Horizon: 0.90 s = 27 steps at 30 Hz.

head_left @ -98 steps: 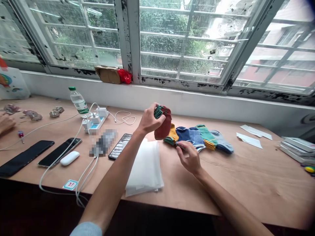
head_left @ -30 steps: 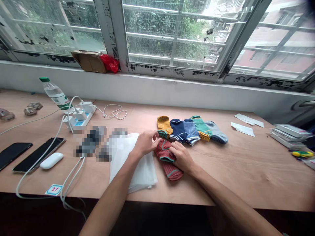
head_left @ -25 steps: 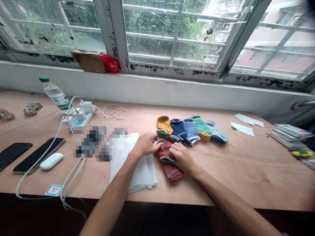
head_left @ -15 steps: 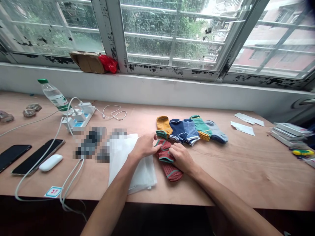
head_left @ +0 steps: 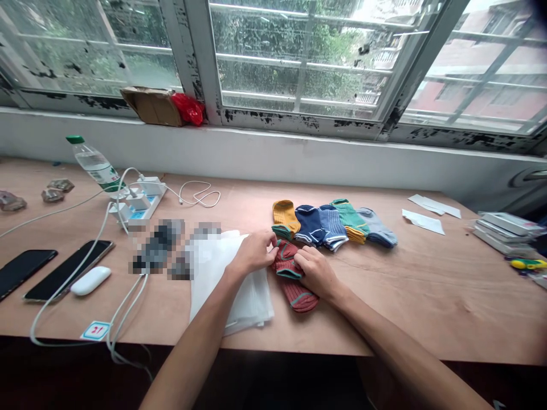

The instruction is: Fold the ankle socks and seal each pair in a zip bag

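Observation:
Red socks [head_left: 299, 293] with teal stripes lie near the table's front edge, their upper part folded over. My left hand [head_left: 256, 250] pinches the upper left edge of the folded part between thumb and fingers. On the other side, my right hand [head_left: 316, 270] has its fingers curled onto the same fold. Just behind the hands is a row of folded socks: a yellow pair [head_left: 286, 216], a navy pair [head_left: 309, 223], a blue striped pair [head_left: 333, 225], a green pair [head_left: 350, 215] and a grey-blue pair [head_left: 378, 228]. White plastic bags [head_left: 248, 302] lie under my left forearm.
At left are a power strip [head_left: 139, 212] with cables, a water bottle [head_left: 96, 165], two phones [head_left: 70, 270] and a white case [head_left: 90, 281]. Paper slips [head_left: 423, 221], stacked plastic boxes [head_left: 504, 230] and a yellow-green tool [head_left: 527, 264] lie at right.
My left thumb and fingers have drawn together at the red socks' upper left edge. My right hand stays on the fold. The view has shifted very slightly.

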Each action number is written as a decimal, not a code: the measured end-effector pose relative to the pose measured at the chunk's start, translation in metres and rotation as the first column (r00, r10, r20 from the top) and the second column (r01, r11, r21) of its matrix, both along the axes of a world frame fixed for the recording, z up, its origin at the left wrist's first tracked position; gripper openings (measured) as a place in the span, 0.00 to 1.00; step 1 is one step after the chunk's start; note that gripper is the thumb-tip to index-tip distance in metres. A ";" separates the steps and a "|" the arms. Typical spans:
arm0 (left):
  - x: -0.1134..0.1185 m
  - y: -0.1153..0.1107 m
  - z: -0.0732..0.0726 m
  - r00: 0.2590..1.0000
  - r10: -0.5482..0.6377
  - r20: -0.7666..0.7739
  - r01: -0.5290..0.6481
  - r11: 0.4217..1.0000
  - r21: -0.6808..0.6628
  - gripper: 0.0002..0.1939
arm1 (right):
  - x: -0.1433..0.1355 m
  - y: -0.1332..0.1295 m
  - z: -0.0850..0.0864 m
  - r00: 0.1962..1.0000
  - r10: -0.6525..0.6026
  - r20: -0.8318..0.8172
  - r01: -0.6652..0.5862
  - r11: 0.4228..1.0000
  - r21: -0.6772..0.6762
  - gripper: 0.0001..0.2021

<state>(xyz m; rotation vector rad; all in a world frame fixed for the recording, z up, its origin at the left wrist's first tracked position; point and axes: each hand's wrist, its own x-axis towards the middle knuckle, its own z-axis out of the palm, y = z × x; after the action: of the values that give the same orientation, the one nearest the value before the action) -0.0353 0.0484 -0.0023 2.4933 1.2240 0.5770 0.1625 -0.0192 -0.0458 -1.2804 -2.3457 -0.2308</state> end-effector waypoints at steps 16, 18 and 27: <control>0.007 -0.008 0.008 0.831 -0.222 0.510 0.422 0.850 -0.316 0.10 | -0.005 0.007 -0.002 0.952 -0.085 -0.295 0.123 0.986 0.115 0.10; 0.009 -0.008 0.006 0.804 -0.265 0.532 0.496 0.793 -0.353 0.12 | -0.005 0.008 -0.002 0.948 -0.029 -0.317 0.074 0.989 0.132 0.13; 0.009 0.002 -0.009 0.973 0.068 0.223 -0.085 0.994 0.066 0.10 | -0.004 0.009 -0.005 0.986 0.008 -0.166 0.010 0.994 0.108 0.10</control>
<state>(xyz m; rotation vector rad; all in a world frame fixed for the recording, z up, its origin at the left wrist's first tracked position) -0.0264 0.0503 -0.0116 2.3719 1.2367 0.9081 0.1586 -0.0099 -0.0505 -1.2009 -2.1621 -0.2384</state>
